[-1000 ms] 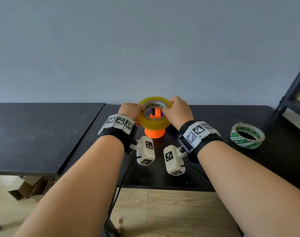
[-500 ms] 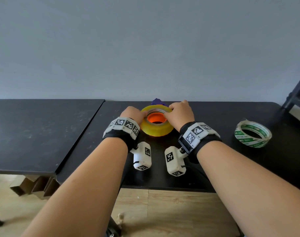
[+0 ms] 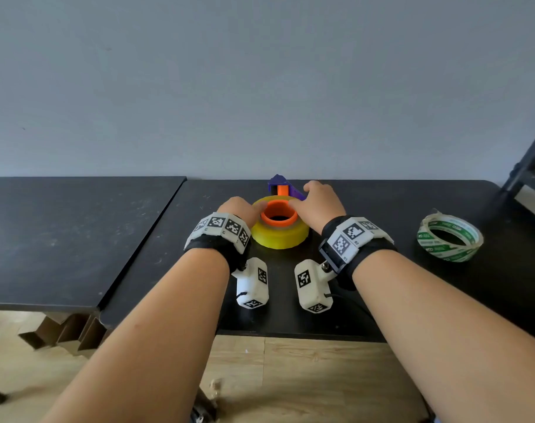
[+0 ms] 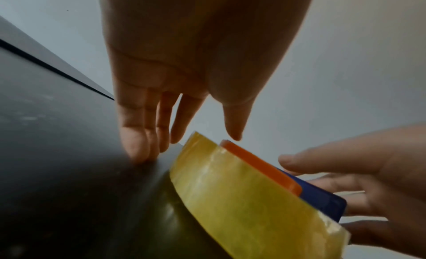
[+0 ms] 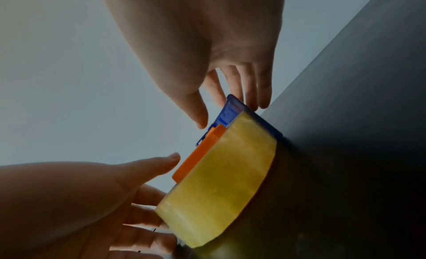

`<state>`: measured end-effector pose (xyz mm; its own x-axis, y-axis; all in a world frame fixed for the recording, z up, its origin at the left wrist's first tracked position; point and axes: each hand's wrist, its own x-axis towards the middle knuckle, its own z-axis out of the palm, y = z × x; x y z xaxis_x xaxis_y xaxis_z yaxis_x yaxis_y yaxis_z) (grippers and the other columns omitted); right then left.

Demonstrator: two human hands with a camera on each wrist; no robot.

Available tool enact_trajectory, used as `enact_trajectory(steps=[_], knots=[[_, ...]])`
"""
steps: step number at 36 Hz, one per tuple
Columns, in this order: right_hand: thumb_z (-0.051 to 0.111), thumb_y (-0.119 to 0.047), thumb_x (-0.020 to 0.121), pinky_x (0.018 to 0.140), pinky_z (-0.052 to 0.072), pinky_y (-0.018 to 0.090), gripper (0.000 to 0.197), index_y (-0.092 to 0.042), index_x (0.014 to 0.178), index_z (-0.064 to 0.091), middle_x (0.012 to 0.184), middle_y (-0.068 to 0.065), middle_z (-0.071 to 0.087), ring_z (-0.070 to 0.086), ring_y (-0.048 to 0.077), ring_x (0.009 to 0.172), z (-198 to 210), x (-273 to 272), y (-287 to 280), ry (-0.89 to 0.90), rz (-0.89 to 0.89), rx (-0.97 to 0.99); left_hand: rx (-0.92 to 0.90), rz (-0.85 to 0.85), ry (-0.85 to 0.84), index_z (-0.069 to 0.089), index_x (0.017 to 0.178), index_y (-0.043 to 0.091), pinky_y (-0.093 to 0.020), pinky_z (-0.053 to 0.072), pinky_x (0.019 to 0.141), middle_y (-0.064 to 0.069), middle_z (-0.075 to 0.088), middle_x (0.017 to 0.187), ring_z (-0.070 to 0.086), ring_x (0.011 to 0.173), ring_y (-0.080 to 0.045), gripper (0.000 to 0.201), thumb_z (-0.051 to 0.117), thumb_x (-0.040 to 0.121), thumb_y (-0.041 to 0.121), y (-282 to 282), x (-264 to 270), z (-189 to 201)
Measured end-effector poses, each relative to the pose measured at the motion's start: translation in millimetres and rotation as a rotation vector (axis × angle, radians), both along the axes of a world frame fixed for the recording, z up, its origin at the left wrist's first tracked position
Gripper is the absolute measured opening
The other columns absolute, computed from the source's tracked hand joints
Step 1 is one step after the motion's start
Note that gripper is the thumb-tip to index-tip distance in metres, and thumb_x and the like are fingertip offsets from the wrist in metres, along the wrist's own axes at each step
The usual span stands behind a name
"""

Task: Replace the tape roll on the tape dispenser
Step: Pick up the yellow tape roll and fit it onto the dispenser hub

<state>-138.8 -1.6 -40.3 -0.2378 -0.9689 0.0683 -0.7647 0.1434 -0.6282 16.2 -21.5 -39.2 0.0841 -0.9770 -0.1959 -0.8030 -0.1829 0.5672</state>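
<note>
A yellow tape roll (image 3: 279,238) lies flat on the black table (image 3: 367,285), seated around the orange hub (image 3: 279,216) of the dispenser. The dispenser's blue-purple body (image 3: 280,183) sticks out behind the roll. My left hand (image 3: 240,209) is at the roll's left side, fingers straight, fingertips (image 4: 138,151) on the table, thumb above the roll's edge. My right hand (image 3: 316,199) is at the right side with straight fingers (image 5: 248,87) by the blue body (image 5: 230,109) and its thumb over the hub (image 5: 200,153). Neither hand grips the roll (image 4: 242,199).
A thinner clear tape roll with green and white print (image 3: 449,236) lies on the table at the right. A second black table (image 3: 61,239) adjoins on the left. A dark frame (image 3: 526,160) stands at the far right, against the grey wall.
The yellow roll, held in both hands above the upright orange hub, came down over it onto the table. Both hands let go and their fingers straightened.
</note>
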Motion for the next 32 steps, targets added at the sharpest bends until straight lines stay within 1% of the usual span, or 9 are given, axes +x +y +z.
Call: enact_trajectory(steps=[4, 7, 12, 15, 18, 21, 24, 28, 32], knots=[[0.063, -0.042, 0.083, 0.066, 0.043, 0.033, 0.044, -0.009, 0.112, 0.056, 0.104, 0.010, 0.063, 0.062, 0.025, 0.087, -1, 3, 2, 0.001, 0.015, 0.055, 0.031, -0.024, -0.026, 0.050, 0.075, 0.007, -0.028, 0.045, 0.060, -0.006, 0.056, 0.068, 0.061, 0.075, -0.025, 0.055, 0.056, 0.085, 0.062, 4, -6, -2], [0.063, -0.041, 0.079, 0.066, 0.044, 0.033, 0.045, -0.011, 0.113, 0.054, 0.108, 0.011, 0.063, 0.063, 0.027, 0.090, -1, 3, 6, 0.016, 0.001, 0.071, 0.041, -0.026, -0.021, 0.046, 0.069, 0.012, -0.028, 0.046, 0.067, -0.004, 0.054, 0.066, 0.061, 0.076, -0.023, 0.049, 0.057, 0.087, 0.056, 6, -10, -3], [0.063, -0.037, 0.077, 0.054, 0.034, 0.028, 0.048, -0.011, 0.116, 0.053, 0.111, 0.012, 0.062, 0.062, 0.029, 0.095, -1, -2, 12, -0.015, -0.035, 0.081, 0.013, -0.030, 0.028, 0.058, 0.089, 0.009, -0.029, 0.051, 0.073, -0.005, 0.059, 0.075, 0.062, 0.076, -0.022, 0.041, 0.058, 0.087, 0.050, 10, -10, -3], [0.064, -0.036, 0.078, 0.064, 0.047, 0.034, 0.049, -0.009, 0.116, 0.051, 0.111, 0.013, 0.062, 0.064, 0.031, 0.095, -1, -3, 15, -0.076, -0.070, 0.069, -0.040, -0.018, 0.112, 0.058, 0.104, 0.009, -0.034, 0.055, 0.083, -0.007, 0.061, 0.091, 0.064, 0.083, -0.023, 0.043, 0.060, 0.086, 0.048, 12, -12, -2], [0.063, -0.034, 0.077, 0.080, 0.058, 0.045, 0.050, -0.006, 0.117, 0.049, 0.108, 0.013, 0.063, 0.066, 0.033, 0.095, 1, -2, 20, -0.198, -0.100, 0.068, -0.110, 0.019, 0.303, 0.045, 0.130, 0.013, -0.039, 0.053, 0.091, -0.002, 0.051, 0.104, 0.057, 0.095, -0.024, 0.058, 0.065, 0.084, 0.043, 15, -15, 3], [0.062, -0.026, 0.076, 0.069, 0.062, 0.041, 0.046, -0.004, 0.114, 0.051, 0.100, 0.013, 0.065, 0.069, 0.030, 0.082, 3, -2, 25, -0.321, -0.106, 0.080, -0.177, 0.029, 0.413, 0.043, 0.133, 0.016, -0.033, 0.048, 0.082, 0.001, 0.046, 0.105, 0.051, 0.094, -0.020, 0.060, 0.068, 0.084, 0.041, 20, -18, 13], [0.061, -0.025, 0.069, 0.059, 0.063, 0.037, 0.044, -0.002, 0.106, 0.057, 0.090, 0.012, 0.065, 0.070, 0.029, 0.075, 0, -6, 27, -0.396, -0.082, 0.087, -0.233, 0.002, 0.415, 0.042, 0.136, 0.015, -0.029, 0.041, 0.078, 0.000, 0.047, 0.108, 0.052, 0.096, -0.020, 0.063, 0.066, 0.086, 0.043, 23, -22, 18], [0.061, -0.031, 0.066, 0.071, 0.063, 0.045, 0.048, 0.001, 0.102, 0.063, 0.082, 0.013, 0.069, 0.072, 0.030, 0.074, -4, -10, 29, -0.391, -0.058, 0.084, -0.264, -0.009, 0.368, 0.036, 0.140, 0.009, -0.029, 0.042, 0.085, -0.009, 0.054, 0.130, 0.055, 0.117, -0.026, 0.070, 0.066, 0.087, 0.044, 25, -28, 22], [0.062, -0.028, 0.082, 0.086, 0.057, 0.049, 0.022, -0.008, 0.090, 0.060, 0.077, 0.008, 0.065, 0.069, 0.032, 0.085, -1, -12, 34, -0.350, -0.027, 0.082, -0.301, -0.033, 0.361, 0.033, 0.142, 0.008, -0.035, 0.045, 0.095, -0.011, 0.053, 0.135, 0.055, 0.120, -0.028, 0.073, 0.068, 0.086, 0.040, 27, -32, 28]])
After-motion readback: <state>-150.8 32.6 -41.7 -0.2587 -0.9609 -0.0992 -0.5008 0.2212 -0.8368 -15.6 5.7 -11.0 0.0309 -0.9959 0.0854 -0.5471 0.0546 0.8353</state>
